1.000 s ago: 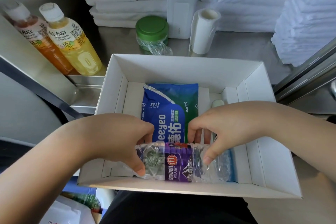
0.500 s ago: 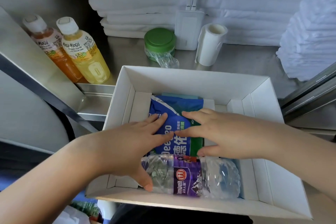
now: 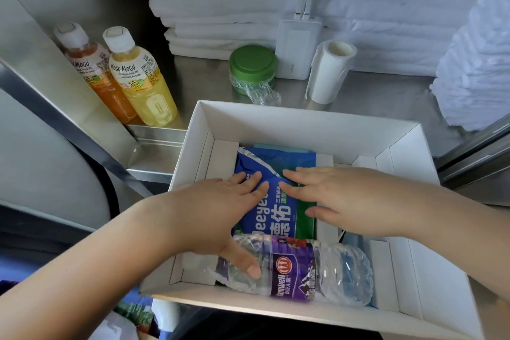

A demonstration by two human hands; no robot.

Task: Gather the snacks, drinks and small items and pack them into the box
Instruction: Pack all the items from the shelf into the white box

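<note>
Head view: the white box (image 3: 317,127) sits on the steel counter (image 3: 386,94). Inside, a blue pack (image 3: 276,204) lies flat, with a water bottle (image 3: 317,273) beside the near wall. Left hand (image 3: 215,212) and right hand (image 3: 339,196) rest on the pack, fingers straight, slightly spread; left thumb touches the bottle. Two juice bottles (image 3: 138,77) stand outside, left.

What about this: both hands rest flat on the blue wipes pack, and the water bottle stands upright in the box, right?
No: the head view shows the water bottle lying on its side in the box. The left hand and right hand rest flat on the blue wipes pack.
</note>
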